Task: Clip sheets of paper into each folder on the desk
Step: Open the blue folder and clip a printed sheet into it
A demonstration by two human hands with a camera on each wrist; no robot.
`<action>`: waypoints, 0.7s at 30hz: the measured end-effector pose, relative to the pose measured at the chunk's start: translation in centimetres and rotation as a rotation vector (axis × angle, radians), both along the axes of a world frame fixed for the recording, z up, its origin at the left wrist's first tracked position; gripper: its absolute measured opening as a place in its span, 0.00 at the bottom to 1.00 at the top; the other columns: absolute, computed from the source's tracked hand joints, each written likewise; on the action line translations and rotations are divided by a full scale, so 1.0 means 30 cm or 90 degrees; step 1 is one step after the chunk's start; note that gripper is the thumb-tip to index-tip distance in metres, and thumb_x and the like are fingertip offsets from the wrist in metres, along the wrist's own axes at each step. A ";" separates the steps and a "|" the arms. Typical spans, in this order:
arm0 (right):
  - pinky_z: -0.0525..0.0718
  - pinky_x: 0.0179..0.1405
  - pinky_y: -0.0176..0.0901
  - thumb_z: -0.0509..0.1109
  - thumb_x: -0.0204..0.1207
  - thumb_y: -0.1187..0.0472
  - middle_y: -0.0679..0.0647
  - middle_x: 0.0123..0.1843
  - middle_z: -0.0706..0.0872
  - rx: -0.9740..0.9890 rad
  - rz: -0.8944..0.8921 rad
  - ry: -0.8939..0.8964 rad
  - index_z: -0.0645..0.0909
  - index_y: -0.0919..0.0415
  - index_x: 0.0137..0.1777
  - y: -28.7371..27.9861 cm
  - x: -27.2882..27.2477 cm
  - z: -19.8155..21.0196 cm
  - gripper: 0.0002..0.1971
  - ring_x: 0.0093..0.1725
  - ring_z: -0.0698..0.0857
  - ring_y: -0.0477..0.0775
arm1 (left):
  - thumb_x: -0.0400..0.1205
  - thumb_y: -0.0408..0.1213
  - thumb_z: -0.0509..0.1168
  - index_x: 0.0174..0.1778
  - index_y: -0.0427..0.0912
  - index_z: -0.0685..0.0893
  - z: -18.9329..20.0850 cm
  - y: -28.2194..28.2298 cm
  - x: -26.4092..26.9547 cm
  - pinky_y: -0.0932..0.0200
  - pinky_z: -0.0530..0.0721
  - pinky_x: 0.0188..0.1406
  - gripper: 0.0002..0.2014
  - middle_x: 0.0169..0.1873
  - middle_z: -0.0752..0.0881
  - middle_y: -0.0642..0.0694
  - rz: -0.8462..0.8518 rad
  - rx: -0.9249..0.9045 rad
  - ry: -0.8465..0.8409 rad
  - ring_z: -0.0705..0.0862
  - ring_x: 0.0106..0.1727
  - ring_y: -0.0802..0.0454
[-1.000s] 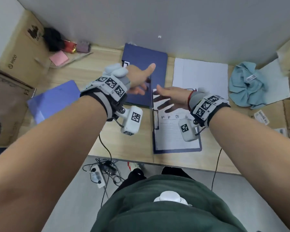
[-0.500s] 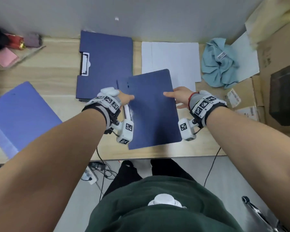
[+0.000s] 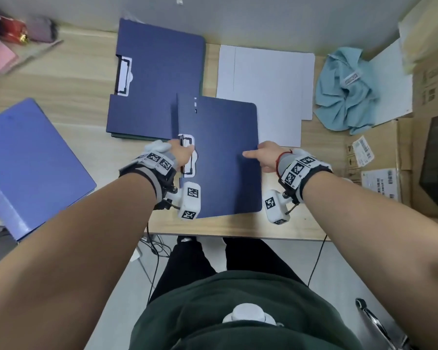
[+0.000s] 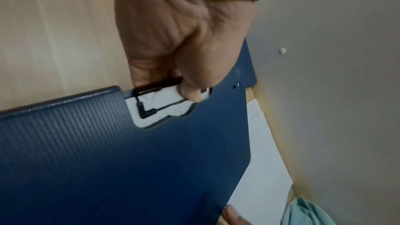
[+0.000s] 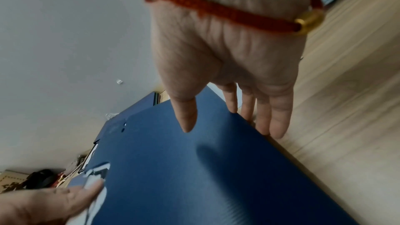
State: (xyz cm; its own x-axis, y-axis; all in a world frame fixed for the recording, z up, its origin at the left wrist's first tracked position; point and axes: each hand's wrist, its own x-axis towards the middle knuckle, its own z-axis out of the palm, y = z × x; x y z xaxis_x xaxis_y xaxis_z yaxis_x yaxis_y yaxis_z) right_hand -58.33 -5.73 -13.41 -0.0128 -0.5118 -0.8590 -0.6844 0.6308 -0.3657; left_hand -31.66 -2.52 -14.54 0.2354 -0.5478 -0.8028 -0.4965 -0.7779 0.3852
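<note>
A closed dark blue folder (image 3: 223, 162) is in front of me, overlapping the sheets and another folder behind it. My left hand (image 3: 187, 150) grips its left edge at the black wire clip (image 4: 155, 107), thumb on the white clip plate. At the right edge my right hand (image 3: 253, 154) pinches the cover, thumb (image 5: 186, 117) on top and fingers (image 5: 266, 117) going under the edge. A second dark blue folder (image 3: 159, 79) lies closed at the back. Loose white sheets (image 3: 266, 79) lie to its right.
A light blue folder (image 3: 28, 152) lies at the desk's left edge. A crumpled teal cloth (image 3: 344, 89) sits at the back right, with cardboard boxes (image 3: 379, 178) beside it. Small red and pink items (image 3: 13, 46) are at the back left. The wall runs close behind the desk.
The folder, open with a sheet clipped inside a second ago, is now closed. Both hands have taken hold of its side edges, and my left hand has settled on the clip.
</note>
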 end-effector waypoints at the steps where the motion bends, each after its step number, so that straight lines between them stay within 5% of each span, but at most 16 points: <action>1: 0.79 0.35 0.45 0.78 0.63 0.40 0.46 0.38 0.72 -0.004 -0.014 -0.005 0.76 0.53 0.57 0.002 0.009 0.010 0.28 0.37 0.76 0.53 | 0.80 0.49 0.66 0.58 0.40 0.83 0.023 -0.009 0.010 0.36 0.87 0.60 0.18 0.56 0.88 0.36 0.029 -0.033 0.015 0.88 0.56 0.34; 4: 0.87 0.52 0.48 0.76 0.75 0.47 0.50 0.56 0.83 -0.035 -0.056 -0.037 0.73 0.54 0.69 0.016 0.032 0.059 0.26 0.56 0.83 0.53 | 0.78 0.46 0.64 0.55 0.40 0.85 0.107 -0.040 0.041 0.36 0.87 0.58 0.16 0.52 0.90 0.37 0.082 -0.119 0.037 0.89 0.54 0.35; 7: 0.87 0.32 0.37 0.71 0.82 0.57 0.50 0.60 0.86 0.049 -0.101 -0.159 0.76 0.58 0.70 0.040 0.065 0.113 0.18 0.49 0.86 0.47 | 0.80 0.47 0.64 0.56 0.37 0.86 0.158 -0.077 0.110 0.46 0.86 0.50 0.18 0.48 0.90 0.39 0.102 -0.175 0.038 0.88 0.46 0.41; 10: 0.86 0.42 0.44 0.68 0.85 0.61 0.53 0.65 0.86 0.044 -0.093 -0.232 0.76 0.57 0.74 0.038 0.117 0.124 0.19 0.56 0.86 0.55 | 0.81 0.47 0.66 0.51 0.37 0.87 0.220 -0.111 0.204 0.45 0.84 0.42 0.16 0.42 0.88 0.38 0.121 -0.237 0.005 0.83 0.39 0.43; 13: 0.85 0.46 0.45 0.65 0.86 0.63 0.54 0.61 0.87 -0.019 -0.131 -0.281 0.76 0.55 0.75 0.005 0.195 0.146 0.18 0.51 0.87 0.52 | 0.78 0.55 0.68 0.36 0.44 0.83 0.254 -0.133 0.313 0.52 0.79 0.43 0.17 0.34 0.85 0.41 0.090 -0.197 -0.028 0.80 0.36 0.42; 18: 0.87 0.47 0.47 0.66 0.85 0.64 0.52 0.60 0.88 -0.057 -0.180 -0.308 0.78 0.56 0.72 -0.097 0.369 0.180 0.16 0.53 0.88 0.53 | 0.61 0.74 0.69 0.54 0.38 0.86 0.201 -0.119 0.509 0.42 0.88 0.58 0.41 0.51 0.91 0.39 0.066 -0.122 -0.068 0.90 0.50 0.38; 21: 0.87 0.54 0.52 0.64 0.86 0.65 0.52 0.61 0.87 -0.050 -0.189 -0.308 0.79 0.55 0.68 -0.154 0.442 0.174 0.13 0.56 0.87 0.54 | 0.75 0.57 0.72 0.57 0.36 0.87 0.228 -0.091 0.543 0.40 0.88 0.59 0.27 0.51 0.90 0.37 0.021 -0.099 -0.092 0.89 0.54 0.37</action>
State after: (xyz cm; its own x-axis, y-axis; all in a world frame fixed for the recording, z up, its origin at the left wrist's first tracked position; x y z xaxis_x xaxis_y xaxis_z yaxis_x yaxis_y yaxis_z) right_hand -45.07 -10.34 -8.18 0.2194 -0.6086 -0.7626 -0.2247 0.7291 -0.6465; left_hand -15.37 -5.23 -7.70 0.3617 -0.6527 -0.6657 -0.5305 -0.7313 0.4287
